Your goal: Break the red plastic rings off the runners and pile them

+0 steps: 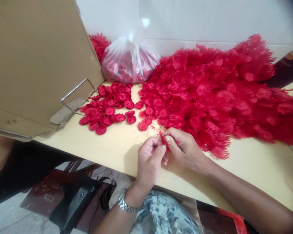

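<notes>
Between the thumbs and fingers of both hands is a small red petalled piece, mostly covered by the fingertips. My left hand, with a metal watch on its wrist, pinches it from the left. From the right, my right hand pinches the same piece, fingers curled. Red scraps are scattered on the table just beyond the hands. A large heap of red fringed flower pieces lies behind and to the right. To the left sits a smaller group of tighter red discs with toothed edges.
A tied clear plastic bag of red pieces stands against the white wall. At the left, a tall cardboard box with a bent metal wire borders the pale yellow table. A black bag is below the table edge.
</notes>
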The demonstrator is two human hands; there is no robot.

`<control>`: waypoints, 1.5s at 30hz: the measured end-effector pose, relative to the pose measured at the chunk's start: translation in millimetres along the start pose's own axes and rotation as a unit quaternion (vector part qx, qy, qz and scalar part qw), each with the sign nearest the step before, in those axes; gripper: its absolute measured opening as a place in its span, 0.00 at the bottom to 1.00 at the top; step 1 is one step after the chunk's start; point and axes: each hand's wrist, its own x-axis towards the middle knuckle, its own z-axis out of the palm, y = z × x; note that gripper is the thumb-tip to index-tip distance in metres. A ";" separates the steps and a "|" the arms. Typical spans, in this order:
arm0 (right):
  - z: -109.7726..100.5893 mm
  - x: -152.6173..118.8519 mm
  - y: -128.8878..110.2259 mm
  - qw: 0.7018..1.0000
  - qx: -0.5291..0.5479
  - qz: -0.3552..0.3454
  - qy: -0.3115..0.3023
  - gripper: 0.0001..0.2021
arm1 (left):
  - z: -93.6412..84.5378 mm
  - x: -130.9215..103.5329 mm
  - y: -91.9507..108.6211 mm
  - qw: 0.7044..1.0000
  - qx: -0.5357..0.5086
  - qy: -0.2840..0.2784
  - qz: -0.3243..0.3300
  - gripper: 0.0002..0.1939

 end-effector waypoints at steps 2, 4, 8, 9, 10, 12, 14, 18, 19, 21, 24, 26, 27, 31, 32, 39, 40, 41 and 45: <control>-0.2 -0.4 0.3 1.000 0.014 -0.009 0.010 0.05 | -1.2 0.2 1.1 1.000 -0.027 -0.002 0.000 0.08; 0.1 -0.9 0.1 0.999 0.034 -0.031 0.015 0.04 | -2.5 -0.1 1.7 0.999 -0.041 -0.003 0.001 0.07; 2.9 -0.5 -1.3 0.994 0.049 -0.097 0.014 0.05 | -3.8 -1.8 0.3 0.999 -0.041 -0.015 0.014 0.06; 3.5 0.0 -1.0 0.994 0.052 -0.099 0.017 0.06 | -4.0 -2.5 -0.2 0.999 -0.041 -0.022 0.019 0.06; 3.7 0.6 -0.1 0.994 0.055 -0.094 0.022 0.06 | -4.4 -3.3 -0.6 0.998 -0.040 -0.031 0.020 0.06; 1.5 2.3 3.8 0.995 0.047 -0.064 0.059 0.07 | -5.6 -4.8 -0.6 0.998 -0.044 -0.052 0.020 0.07; -5.1 4.8 10.3 0.992 0.017 -0.025 0.123 0.07 | -7.1 -5.8 0.3 0.997 -0.050 -0.055 0.021 0.07; -25.7 12.5 25.9 0.967 -0.154 -0.039 0.197 0.07 | -9.2 -4.5 2.6 0.997 -0.063 -0.034 0.018 0.07; -30.3 14.5 29.2 0.956 -0.209 -0.059 0.197 0.07 | -9.6 -3.7 3.1 0.997 -0.064 -0.031 0.013 0.07; -37.1 17.9 34.2 0.935 -0.287 -0.091 0.188 0.07 | -10.4 -1.4 3.9 0.998 -0.063 -0.020 0.004 0.07; -42.9 21.0 36.2 0.929 -0.303 -0.115 0.179 0.06 | -11.8 3.4 4.9 0.999 -0.050 0.004 -0.001 0.08; -46.6 22.3 34.3 0.934 -0.282 -0.123 0.179 0.06 | -11.9 8.1 5.4 1.000 -0.017 0.008 0.001 0.07; -48.9 22.9 32.7 0.936 -0.272 -0.124 0.185 0.07 | -11.4 11.0 5.8 1.000 0.007 0.005 0.003 0.07; -60.8 24.5 24.8 0.940 -0.243 -0.123 0.203 0.08 | -3.5 27.0 9.2 0.993 0.116 -0.011 0.022 0.07; -63.6 24.4 22.8 0.944 -0.240 -0.126 0.190 0.08 | -0.6 31.7 10.5 0.989 0.145 -0.012 0.035 0.07; -59.1 20.8 15.2 0.929 -0.336 -0.143 -0.064 0.22 | 16.8 55.7 17.1 0.934 0.322 -0.031 0.150 0.09; -54.6 20.5 15.6 0.919 -0.361 -0.142 -0.070 0.23 | 18.1 56.0 17.6 0.923 0.349 -0.032 0.159 0.09; -49.8 20.2 16.4 0.910 -0.384 -0.143 -0.066 0.24 | 18.6 55.2 18.1 0.910 0.378 -0.033 0.169 0.10; -34.4 17.1 21.6 0.879 -0.446 -0.164 -0.047 0.19 | 6.6 43.7 22.3 0.874 0.436 -0.041 0.211 0.11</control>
